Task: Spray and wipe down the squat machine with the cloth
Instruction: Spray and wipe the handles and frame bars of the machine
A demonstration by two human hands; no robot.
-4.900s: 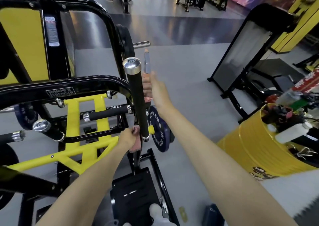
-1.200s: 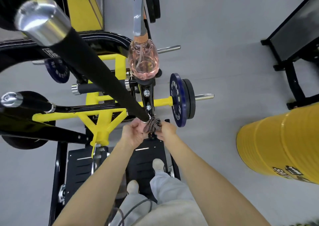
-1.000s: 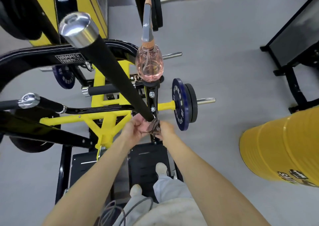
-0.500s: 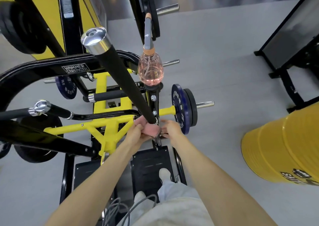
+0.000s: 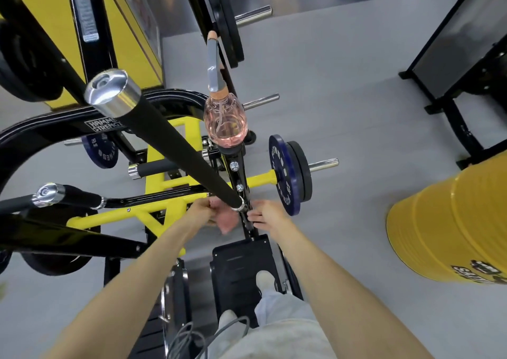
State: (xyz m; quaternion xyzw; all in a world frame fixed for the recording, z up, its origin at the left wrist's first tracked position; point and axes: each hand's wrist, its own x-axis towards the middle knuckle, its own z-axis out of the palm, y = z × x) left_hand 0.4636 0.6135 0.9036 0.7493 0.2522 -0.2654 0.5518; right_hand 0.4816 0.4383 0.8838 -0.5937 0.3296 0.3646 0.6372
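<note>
Our left hand (image 5: 196, 211) pinches the pink cloth (image 5: 227, 221) at the base of the black grip bar (image 5: 175, 144) on the squat machine (image 5: 55, 128); right hand (image 5: 270, 217) fingers (image 5: 253, 218) straight & loose, holding nothing, tips by the upright post (image 5: 241, 177); spray bottle (image 5: 225, 124) parked atop that post. We reckon wiping's mid-way: yellow frame (image 5: 109, 216), other grips (image 5: 79, 195), footplate (image 5: 241, 265) prob. still to do; can't tell what's clean.

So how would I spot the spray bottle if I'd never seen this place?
Find the big black and yellow squat machine, then the black upright post in its middle, beside the blue weight plate. The spray bottle sits on top of that post. It is the only see-through thing there: round, holding pink liquid, with a grey trigger head.
</note>
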